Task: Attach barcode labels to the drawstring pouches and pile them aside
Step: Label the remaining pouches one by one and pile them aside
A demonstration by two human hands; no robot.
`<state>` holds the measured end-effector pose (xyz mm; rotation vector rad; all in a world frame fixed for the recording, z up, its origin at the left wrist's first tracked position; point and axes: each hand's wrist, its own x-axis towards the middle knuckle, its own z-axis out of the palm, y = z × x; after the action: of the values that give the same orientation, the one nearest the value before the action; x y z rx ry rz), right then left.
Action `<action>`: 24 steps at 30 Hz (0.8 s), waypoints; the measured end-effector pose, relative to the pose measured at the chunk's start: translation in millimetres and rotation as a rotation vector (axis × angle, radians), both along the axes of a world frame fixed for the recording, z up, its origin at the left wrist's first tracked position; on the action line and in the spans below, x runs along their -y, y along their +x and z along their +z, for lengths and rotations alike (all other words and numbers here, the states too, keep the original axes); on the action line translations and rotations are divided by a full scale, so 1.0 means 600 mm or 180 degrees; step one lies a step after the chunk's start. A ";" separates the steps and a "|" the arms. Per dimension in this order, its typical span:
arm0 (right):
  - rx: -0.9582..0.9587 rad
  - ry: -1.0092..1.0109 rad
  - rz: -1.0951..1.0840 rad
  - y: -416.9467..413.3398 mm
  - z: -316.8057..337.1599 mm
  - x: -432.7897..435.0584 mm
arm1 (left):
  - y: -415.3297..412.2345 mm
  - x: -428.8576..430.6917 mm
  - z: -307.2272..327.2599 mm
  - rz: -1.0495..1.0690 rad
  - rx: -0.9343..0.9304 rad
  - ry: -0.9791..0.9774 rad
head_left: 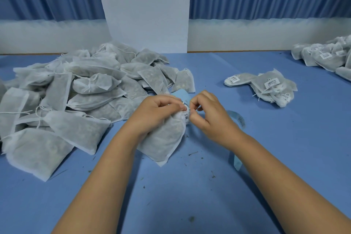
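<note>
The held pouch (165, 138) is a white, semi-translucent drawstring bag. A dark, loose filling shows through its fabric. It lies tilted at the centre of the blue surface (190, 195), with its lower corner resting on the surface and its neck raised between both hands.

The unlabelled heap (76, 91) occupies the left side of the surface and holds many pouches of the same kind, stacked loosely with drawstrings trailing. The labelled pile (269, 85) lies to the right, well apart from the heap; its pouches carry white barcode stickers. A far pile (326, 55) of labelled pouches sits at the right edge.

The left hand (155, 112) is curled round the upper part of the held pouch, with thumb and forefinger closed at its neck. The right hand (207, 116) has its fingers curled and its fingertips pinching the barcode label (186, 116), which sits against the top of the held pouch. The two hands are nearly touching.

A pale blue backing strip (238, 119) curves out from behind the right hand and lies on the surface beside the wrist. Small dark fragments are scattered on the surface near the forearms.
</note>
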<state>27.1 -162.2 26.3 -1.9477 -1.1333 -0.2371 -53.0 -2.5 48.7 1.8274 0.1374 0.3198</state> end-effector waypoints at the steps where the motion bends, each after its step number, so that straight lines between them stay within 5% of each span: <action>1: -0.0161 0.0012 0.0071 -0.001 -0.002 -0.002 | -0.001 -0.001 -0.001 0.0008 -0.0076 -0.0015; 6: -0.1287 0.0574 0.0095 0.000 0.000 -0.002 | 0.001 -0.002 -0.002 0.0029 -0.0161 0.0182; 9: -0.1449 0.0823 0.0198 -0.002 0.003 -0.001 | 0.001 -0.004 -0.002 0.0063 -0.0180 0.0256; 13: -0.1371 0.0695 0.0084 0.000 -0.001 -0.005 | 0.002 -0.003 -0.004 0.0173 -0.0226 0.0310; 19: -0.0339 0.0125 -0.0157 -0.003 -0.010 -0.007 | 0.004 -0.005 -0.011 0.0232 -0.0170 0.0707; 24: -0.0413 0.0015 -0.0361 -0.003 -0.008 -0.006 | 0.004 -0.006 -0.012 0.0271 -0.0154 0.1061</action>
<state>25.3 -158.9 21.7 -1.9954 -0.9390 -0.1709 -50.7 1.3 41.5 2.1641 0.2057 0.3754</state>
